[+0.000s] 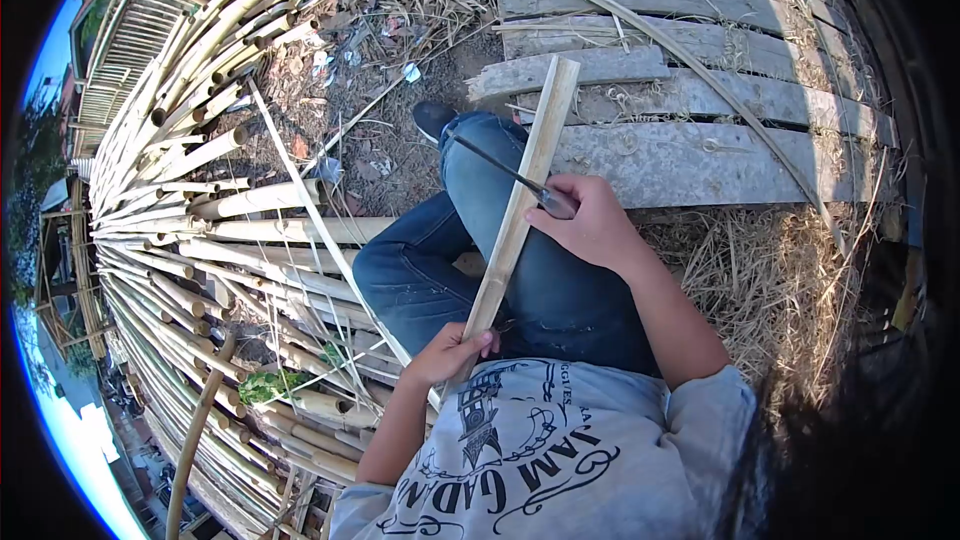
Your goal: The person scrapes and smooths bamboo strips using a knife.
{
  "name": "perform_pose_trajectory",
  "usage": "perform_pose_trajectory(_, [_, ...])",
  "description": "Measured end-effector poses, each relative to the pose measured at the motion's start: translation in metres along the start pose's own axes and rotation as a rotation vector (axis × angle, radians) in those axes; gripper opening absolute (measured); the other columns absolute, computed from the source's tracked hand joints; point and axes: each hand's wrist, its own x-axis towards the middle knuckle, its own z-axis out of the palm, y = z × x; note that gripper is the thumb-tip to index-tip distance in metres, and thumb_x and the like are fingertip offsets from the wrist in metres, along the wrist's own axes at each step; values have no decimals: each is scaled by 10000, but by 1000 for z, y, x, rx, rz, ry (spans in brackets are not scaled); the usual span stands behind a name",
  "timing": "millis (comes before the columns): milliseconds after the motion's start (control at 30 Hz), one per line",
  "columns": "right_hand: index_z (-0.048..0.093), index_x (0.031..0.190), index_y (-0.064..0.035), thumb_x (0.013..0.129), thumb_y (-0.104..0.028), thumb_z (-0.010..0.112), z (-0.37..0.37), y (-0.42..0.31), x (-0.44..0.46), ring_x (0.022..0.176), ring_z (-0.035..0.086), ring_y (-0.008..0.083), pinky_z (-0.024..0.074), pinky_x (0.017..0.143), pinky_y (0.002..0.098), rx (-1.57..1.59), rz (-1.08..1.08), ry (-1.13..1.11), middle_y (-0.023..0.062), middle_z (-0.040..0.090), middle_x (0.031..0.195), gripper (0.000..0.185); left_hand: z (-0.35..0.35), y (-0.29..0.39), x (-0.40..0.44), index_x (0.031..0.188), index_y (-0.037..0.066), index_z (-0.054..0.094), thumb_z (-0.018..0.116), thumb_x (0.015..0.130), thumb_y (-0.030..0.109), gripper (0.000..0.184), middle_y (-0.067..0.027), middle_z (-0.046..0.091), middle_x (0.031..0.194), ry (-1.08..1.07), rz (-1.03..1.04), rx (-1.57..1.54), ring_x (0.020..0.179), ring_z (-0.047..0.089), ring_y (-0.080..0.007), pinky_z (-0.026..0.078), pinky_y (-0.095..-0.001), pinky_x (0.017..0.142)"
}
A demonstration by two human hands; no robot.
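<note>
On the far left, many long, round, tan bamboo poles (290,230) lie in a big pile, with their ends pointing many ways. A bent brown stick (200,420) lies over the lower part of the pile, and some green leaves (270,386) are near it. A long, thin, pale strip (315,202) slants down past the poles to the person's blue jeans (420,270). A dark shoe (433,120) shows above the knees, near the brown dirt ground (375,155).

Next comes the left hand (455,352), low down by the grey shirt with dark print (560,450). Its grip is closed on the bottom end of a flat, tan bamboo piece (515,230). The bamboo piece slants up and to the right over the jeans, and its top end reaches the grey wooden planks (690,160).

A knife with a thin, dark blade and a brown handle (558,203) crosses over the bamboo piece. The tip points up and to the left. The right hand (590,225) has its grip closed on the handle.

On the right, a long, thin, tan stick (700,72) lies across the planks. Below them is a messy heap of dry, yellow straw (760,280).
</note>
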Motion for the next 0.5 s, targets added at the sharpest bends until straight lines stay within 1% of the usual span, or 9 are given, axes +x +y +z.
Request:
perform_pose_trajectory(33, [638,962,29,787,-163,734,-1,4,1,618,413,59,365,550,250,-2,-37,-32,-8,522,663,277,7,4,-2,811,41,577,528,994,279,304,-15,600,747,51,110,-88,730,557,-124,445,-276,694])
perform_pose_trajectory(67, [638,962,29,787,-163,734,-5,5,0,618,413,59,365,550,250,0,-49,-34,-8,522,663,277,7,5,-4,811,41,577,528,994,279,304,-15,600,747,60,116,-82,730,557,-124,445,-276,694])
perform_pose_trajectory(133, [562,988,-3,805,-151,711,-11,2,-5,589,438,47,368,526,239,148,-42,-38,-12,504,655,279,5,7,-9,741,60,504,529,997,274,334,32,507,649,195,-147,-224,614,472,-78,400,-256,568])
perform_pose_trajectory(167, [496,988,-24,823,-126,679,-16,4,-8,552,484,53,394,496,232,166,19,-37,0,510,654,266,4,7,-11,821,7,565,530,992,265,311,6,496,637,265,-91,-12,611,477,-110,413,-321,568])
perform_pose_trajectory(200, [496,988,-24,823,-126,679,-22,4,-10,552,484,53,394,496,232,170,14,-45,0,510,654,266,3,5,-13,821,7,565,530,992,265,311,6,496,637,274,-92,-12,611,477,-110,413,-321,568])
perform_pose_trajectory(267, [539,924,-10,840,-139,657,-35,-2,-17,571,521,63,422,503,228,334,166,-30,16,561,711,194,5,-2,-15,819,-18,532,511,991,228,301,-58,479,603,407,77,269,587,466,-151,413,-358,565])
perform_pose_trajectory(300, [539,924,-10,840,-139,657,-37,-8,-21,571,521,63,422,503,228,331,171,-38,16,561,711,194,6,-3,-16,819,-18,532,511,991,228,301,-58,479,603,410,73,261,587,466,-151,413,-358,565])
perform_pose_trajectory(367, [548,950,2,914,-173,600,-39,-15,-30,541,523,43,411,461,207,385,43,71,19,564,702,186,9,-1,-17,821,-27,517,509,976,194,270,-132,474,603,448,85,340,563,463,-216,409,-375,566])
perform_pose_trajectory(500, [557,935,14,976,-240,531,-36,-21,-40,551,521,31,396,457,195,365,13,132,11,558,685,258,7,-13,-11,806,-23,529,506,965,168,250,-173,504,628,466,61,420,561,473,-279,410,-382,571])
